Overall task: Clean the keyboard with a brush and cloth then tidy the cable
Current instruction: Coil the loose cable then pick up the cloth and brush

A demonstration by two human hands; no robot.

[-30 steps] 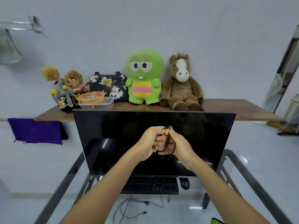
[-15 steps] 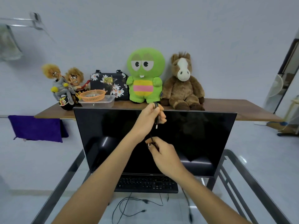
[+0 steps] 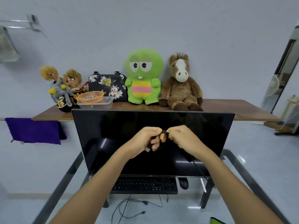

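Note:
My left hand [image 3: 144, 141] and my right hand [image 3: 182, 139] meet at chest height in front of the dark monitor [image 3: 113, 135]. Both pinch a thin black cable [image 3: 198, 168]. Several loops of it are gathered in my left fist, with a small plug end sticking out below. From my right hand the cable runs down and to the right, behind the monitor's lower edge. The black keyboard [image 3: 144, 185] lies on the glass table [image 3: 252, 177] below the monitor, partly hidden by my left forearm. No brush is in view.
A black mouse [image 3: 183, 183] sits right of the keyboard. Loose cables [image 3: 129, 207] lie on the floor under the glass. Behind the monitor a wooden shelf [image 3: 234, 109] carries plush toys, a floral bag and an orange basket [image 3: 90, 97]. A purple cloth [image 3: 34, 131] hangs at left.
Half a second ago my left hand was raised and my right hand lower, with the cable stretched between them. Now both hands are level and together again.

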